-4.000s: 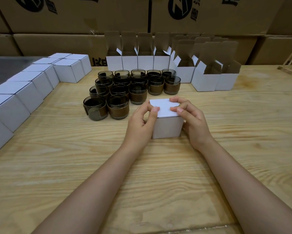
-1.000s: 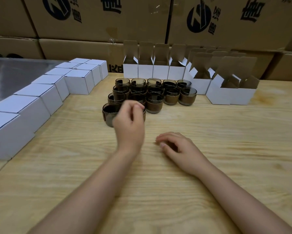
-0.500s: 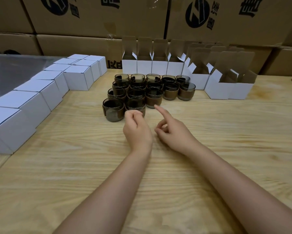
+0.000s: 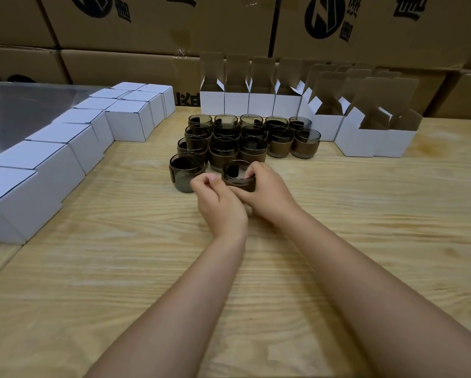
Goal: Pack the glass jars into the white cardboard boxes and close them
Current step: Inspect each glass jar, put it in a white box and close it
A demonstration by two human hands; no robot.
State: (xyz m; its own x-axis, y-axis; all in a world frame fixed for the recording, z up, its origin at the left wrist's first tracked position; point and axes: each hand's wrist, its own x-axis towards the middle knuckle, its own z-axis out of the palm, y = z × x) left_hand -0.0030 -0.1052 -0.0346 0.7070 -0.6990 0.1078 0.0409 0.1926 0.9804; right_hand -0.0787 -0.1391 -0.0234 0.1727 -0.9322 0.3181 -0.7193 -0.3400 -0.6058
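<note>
Several dark glass jars with brown bands stand grouped at the table's middle back. My right hand grips one jar at the front of the group, fingers curled round its rim and side. My left hand sits just left of that jar with fingers curled, holding nothing that I can see. Open white cardboard boxes with raised flaps line the back, and more open ones stand at the right.
Closed white boxes form a row along the left edge, running from the near left to the back. Large brown cartons are stacked behind the wooden table. A grey surface lies at far left.
The closed box I held four seconds ago is gone from my hands. Since half a second ago my right hand reached forward and took hold of the front jar; my left hand stayed beside it.
</note>
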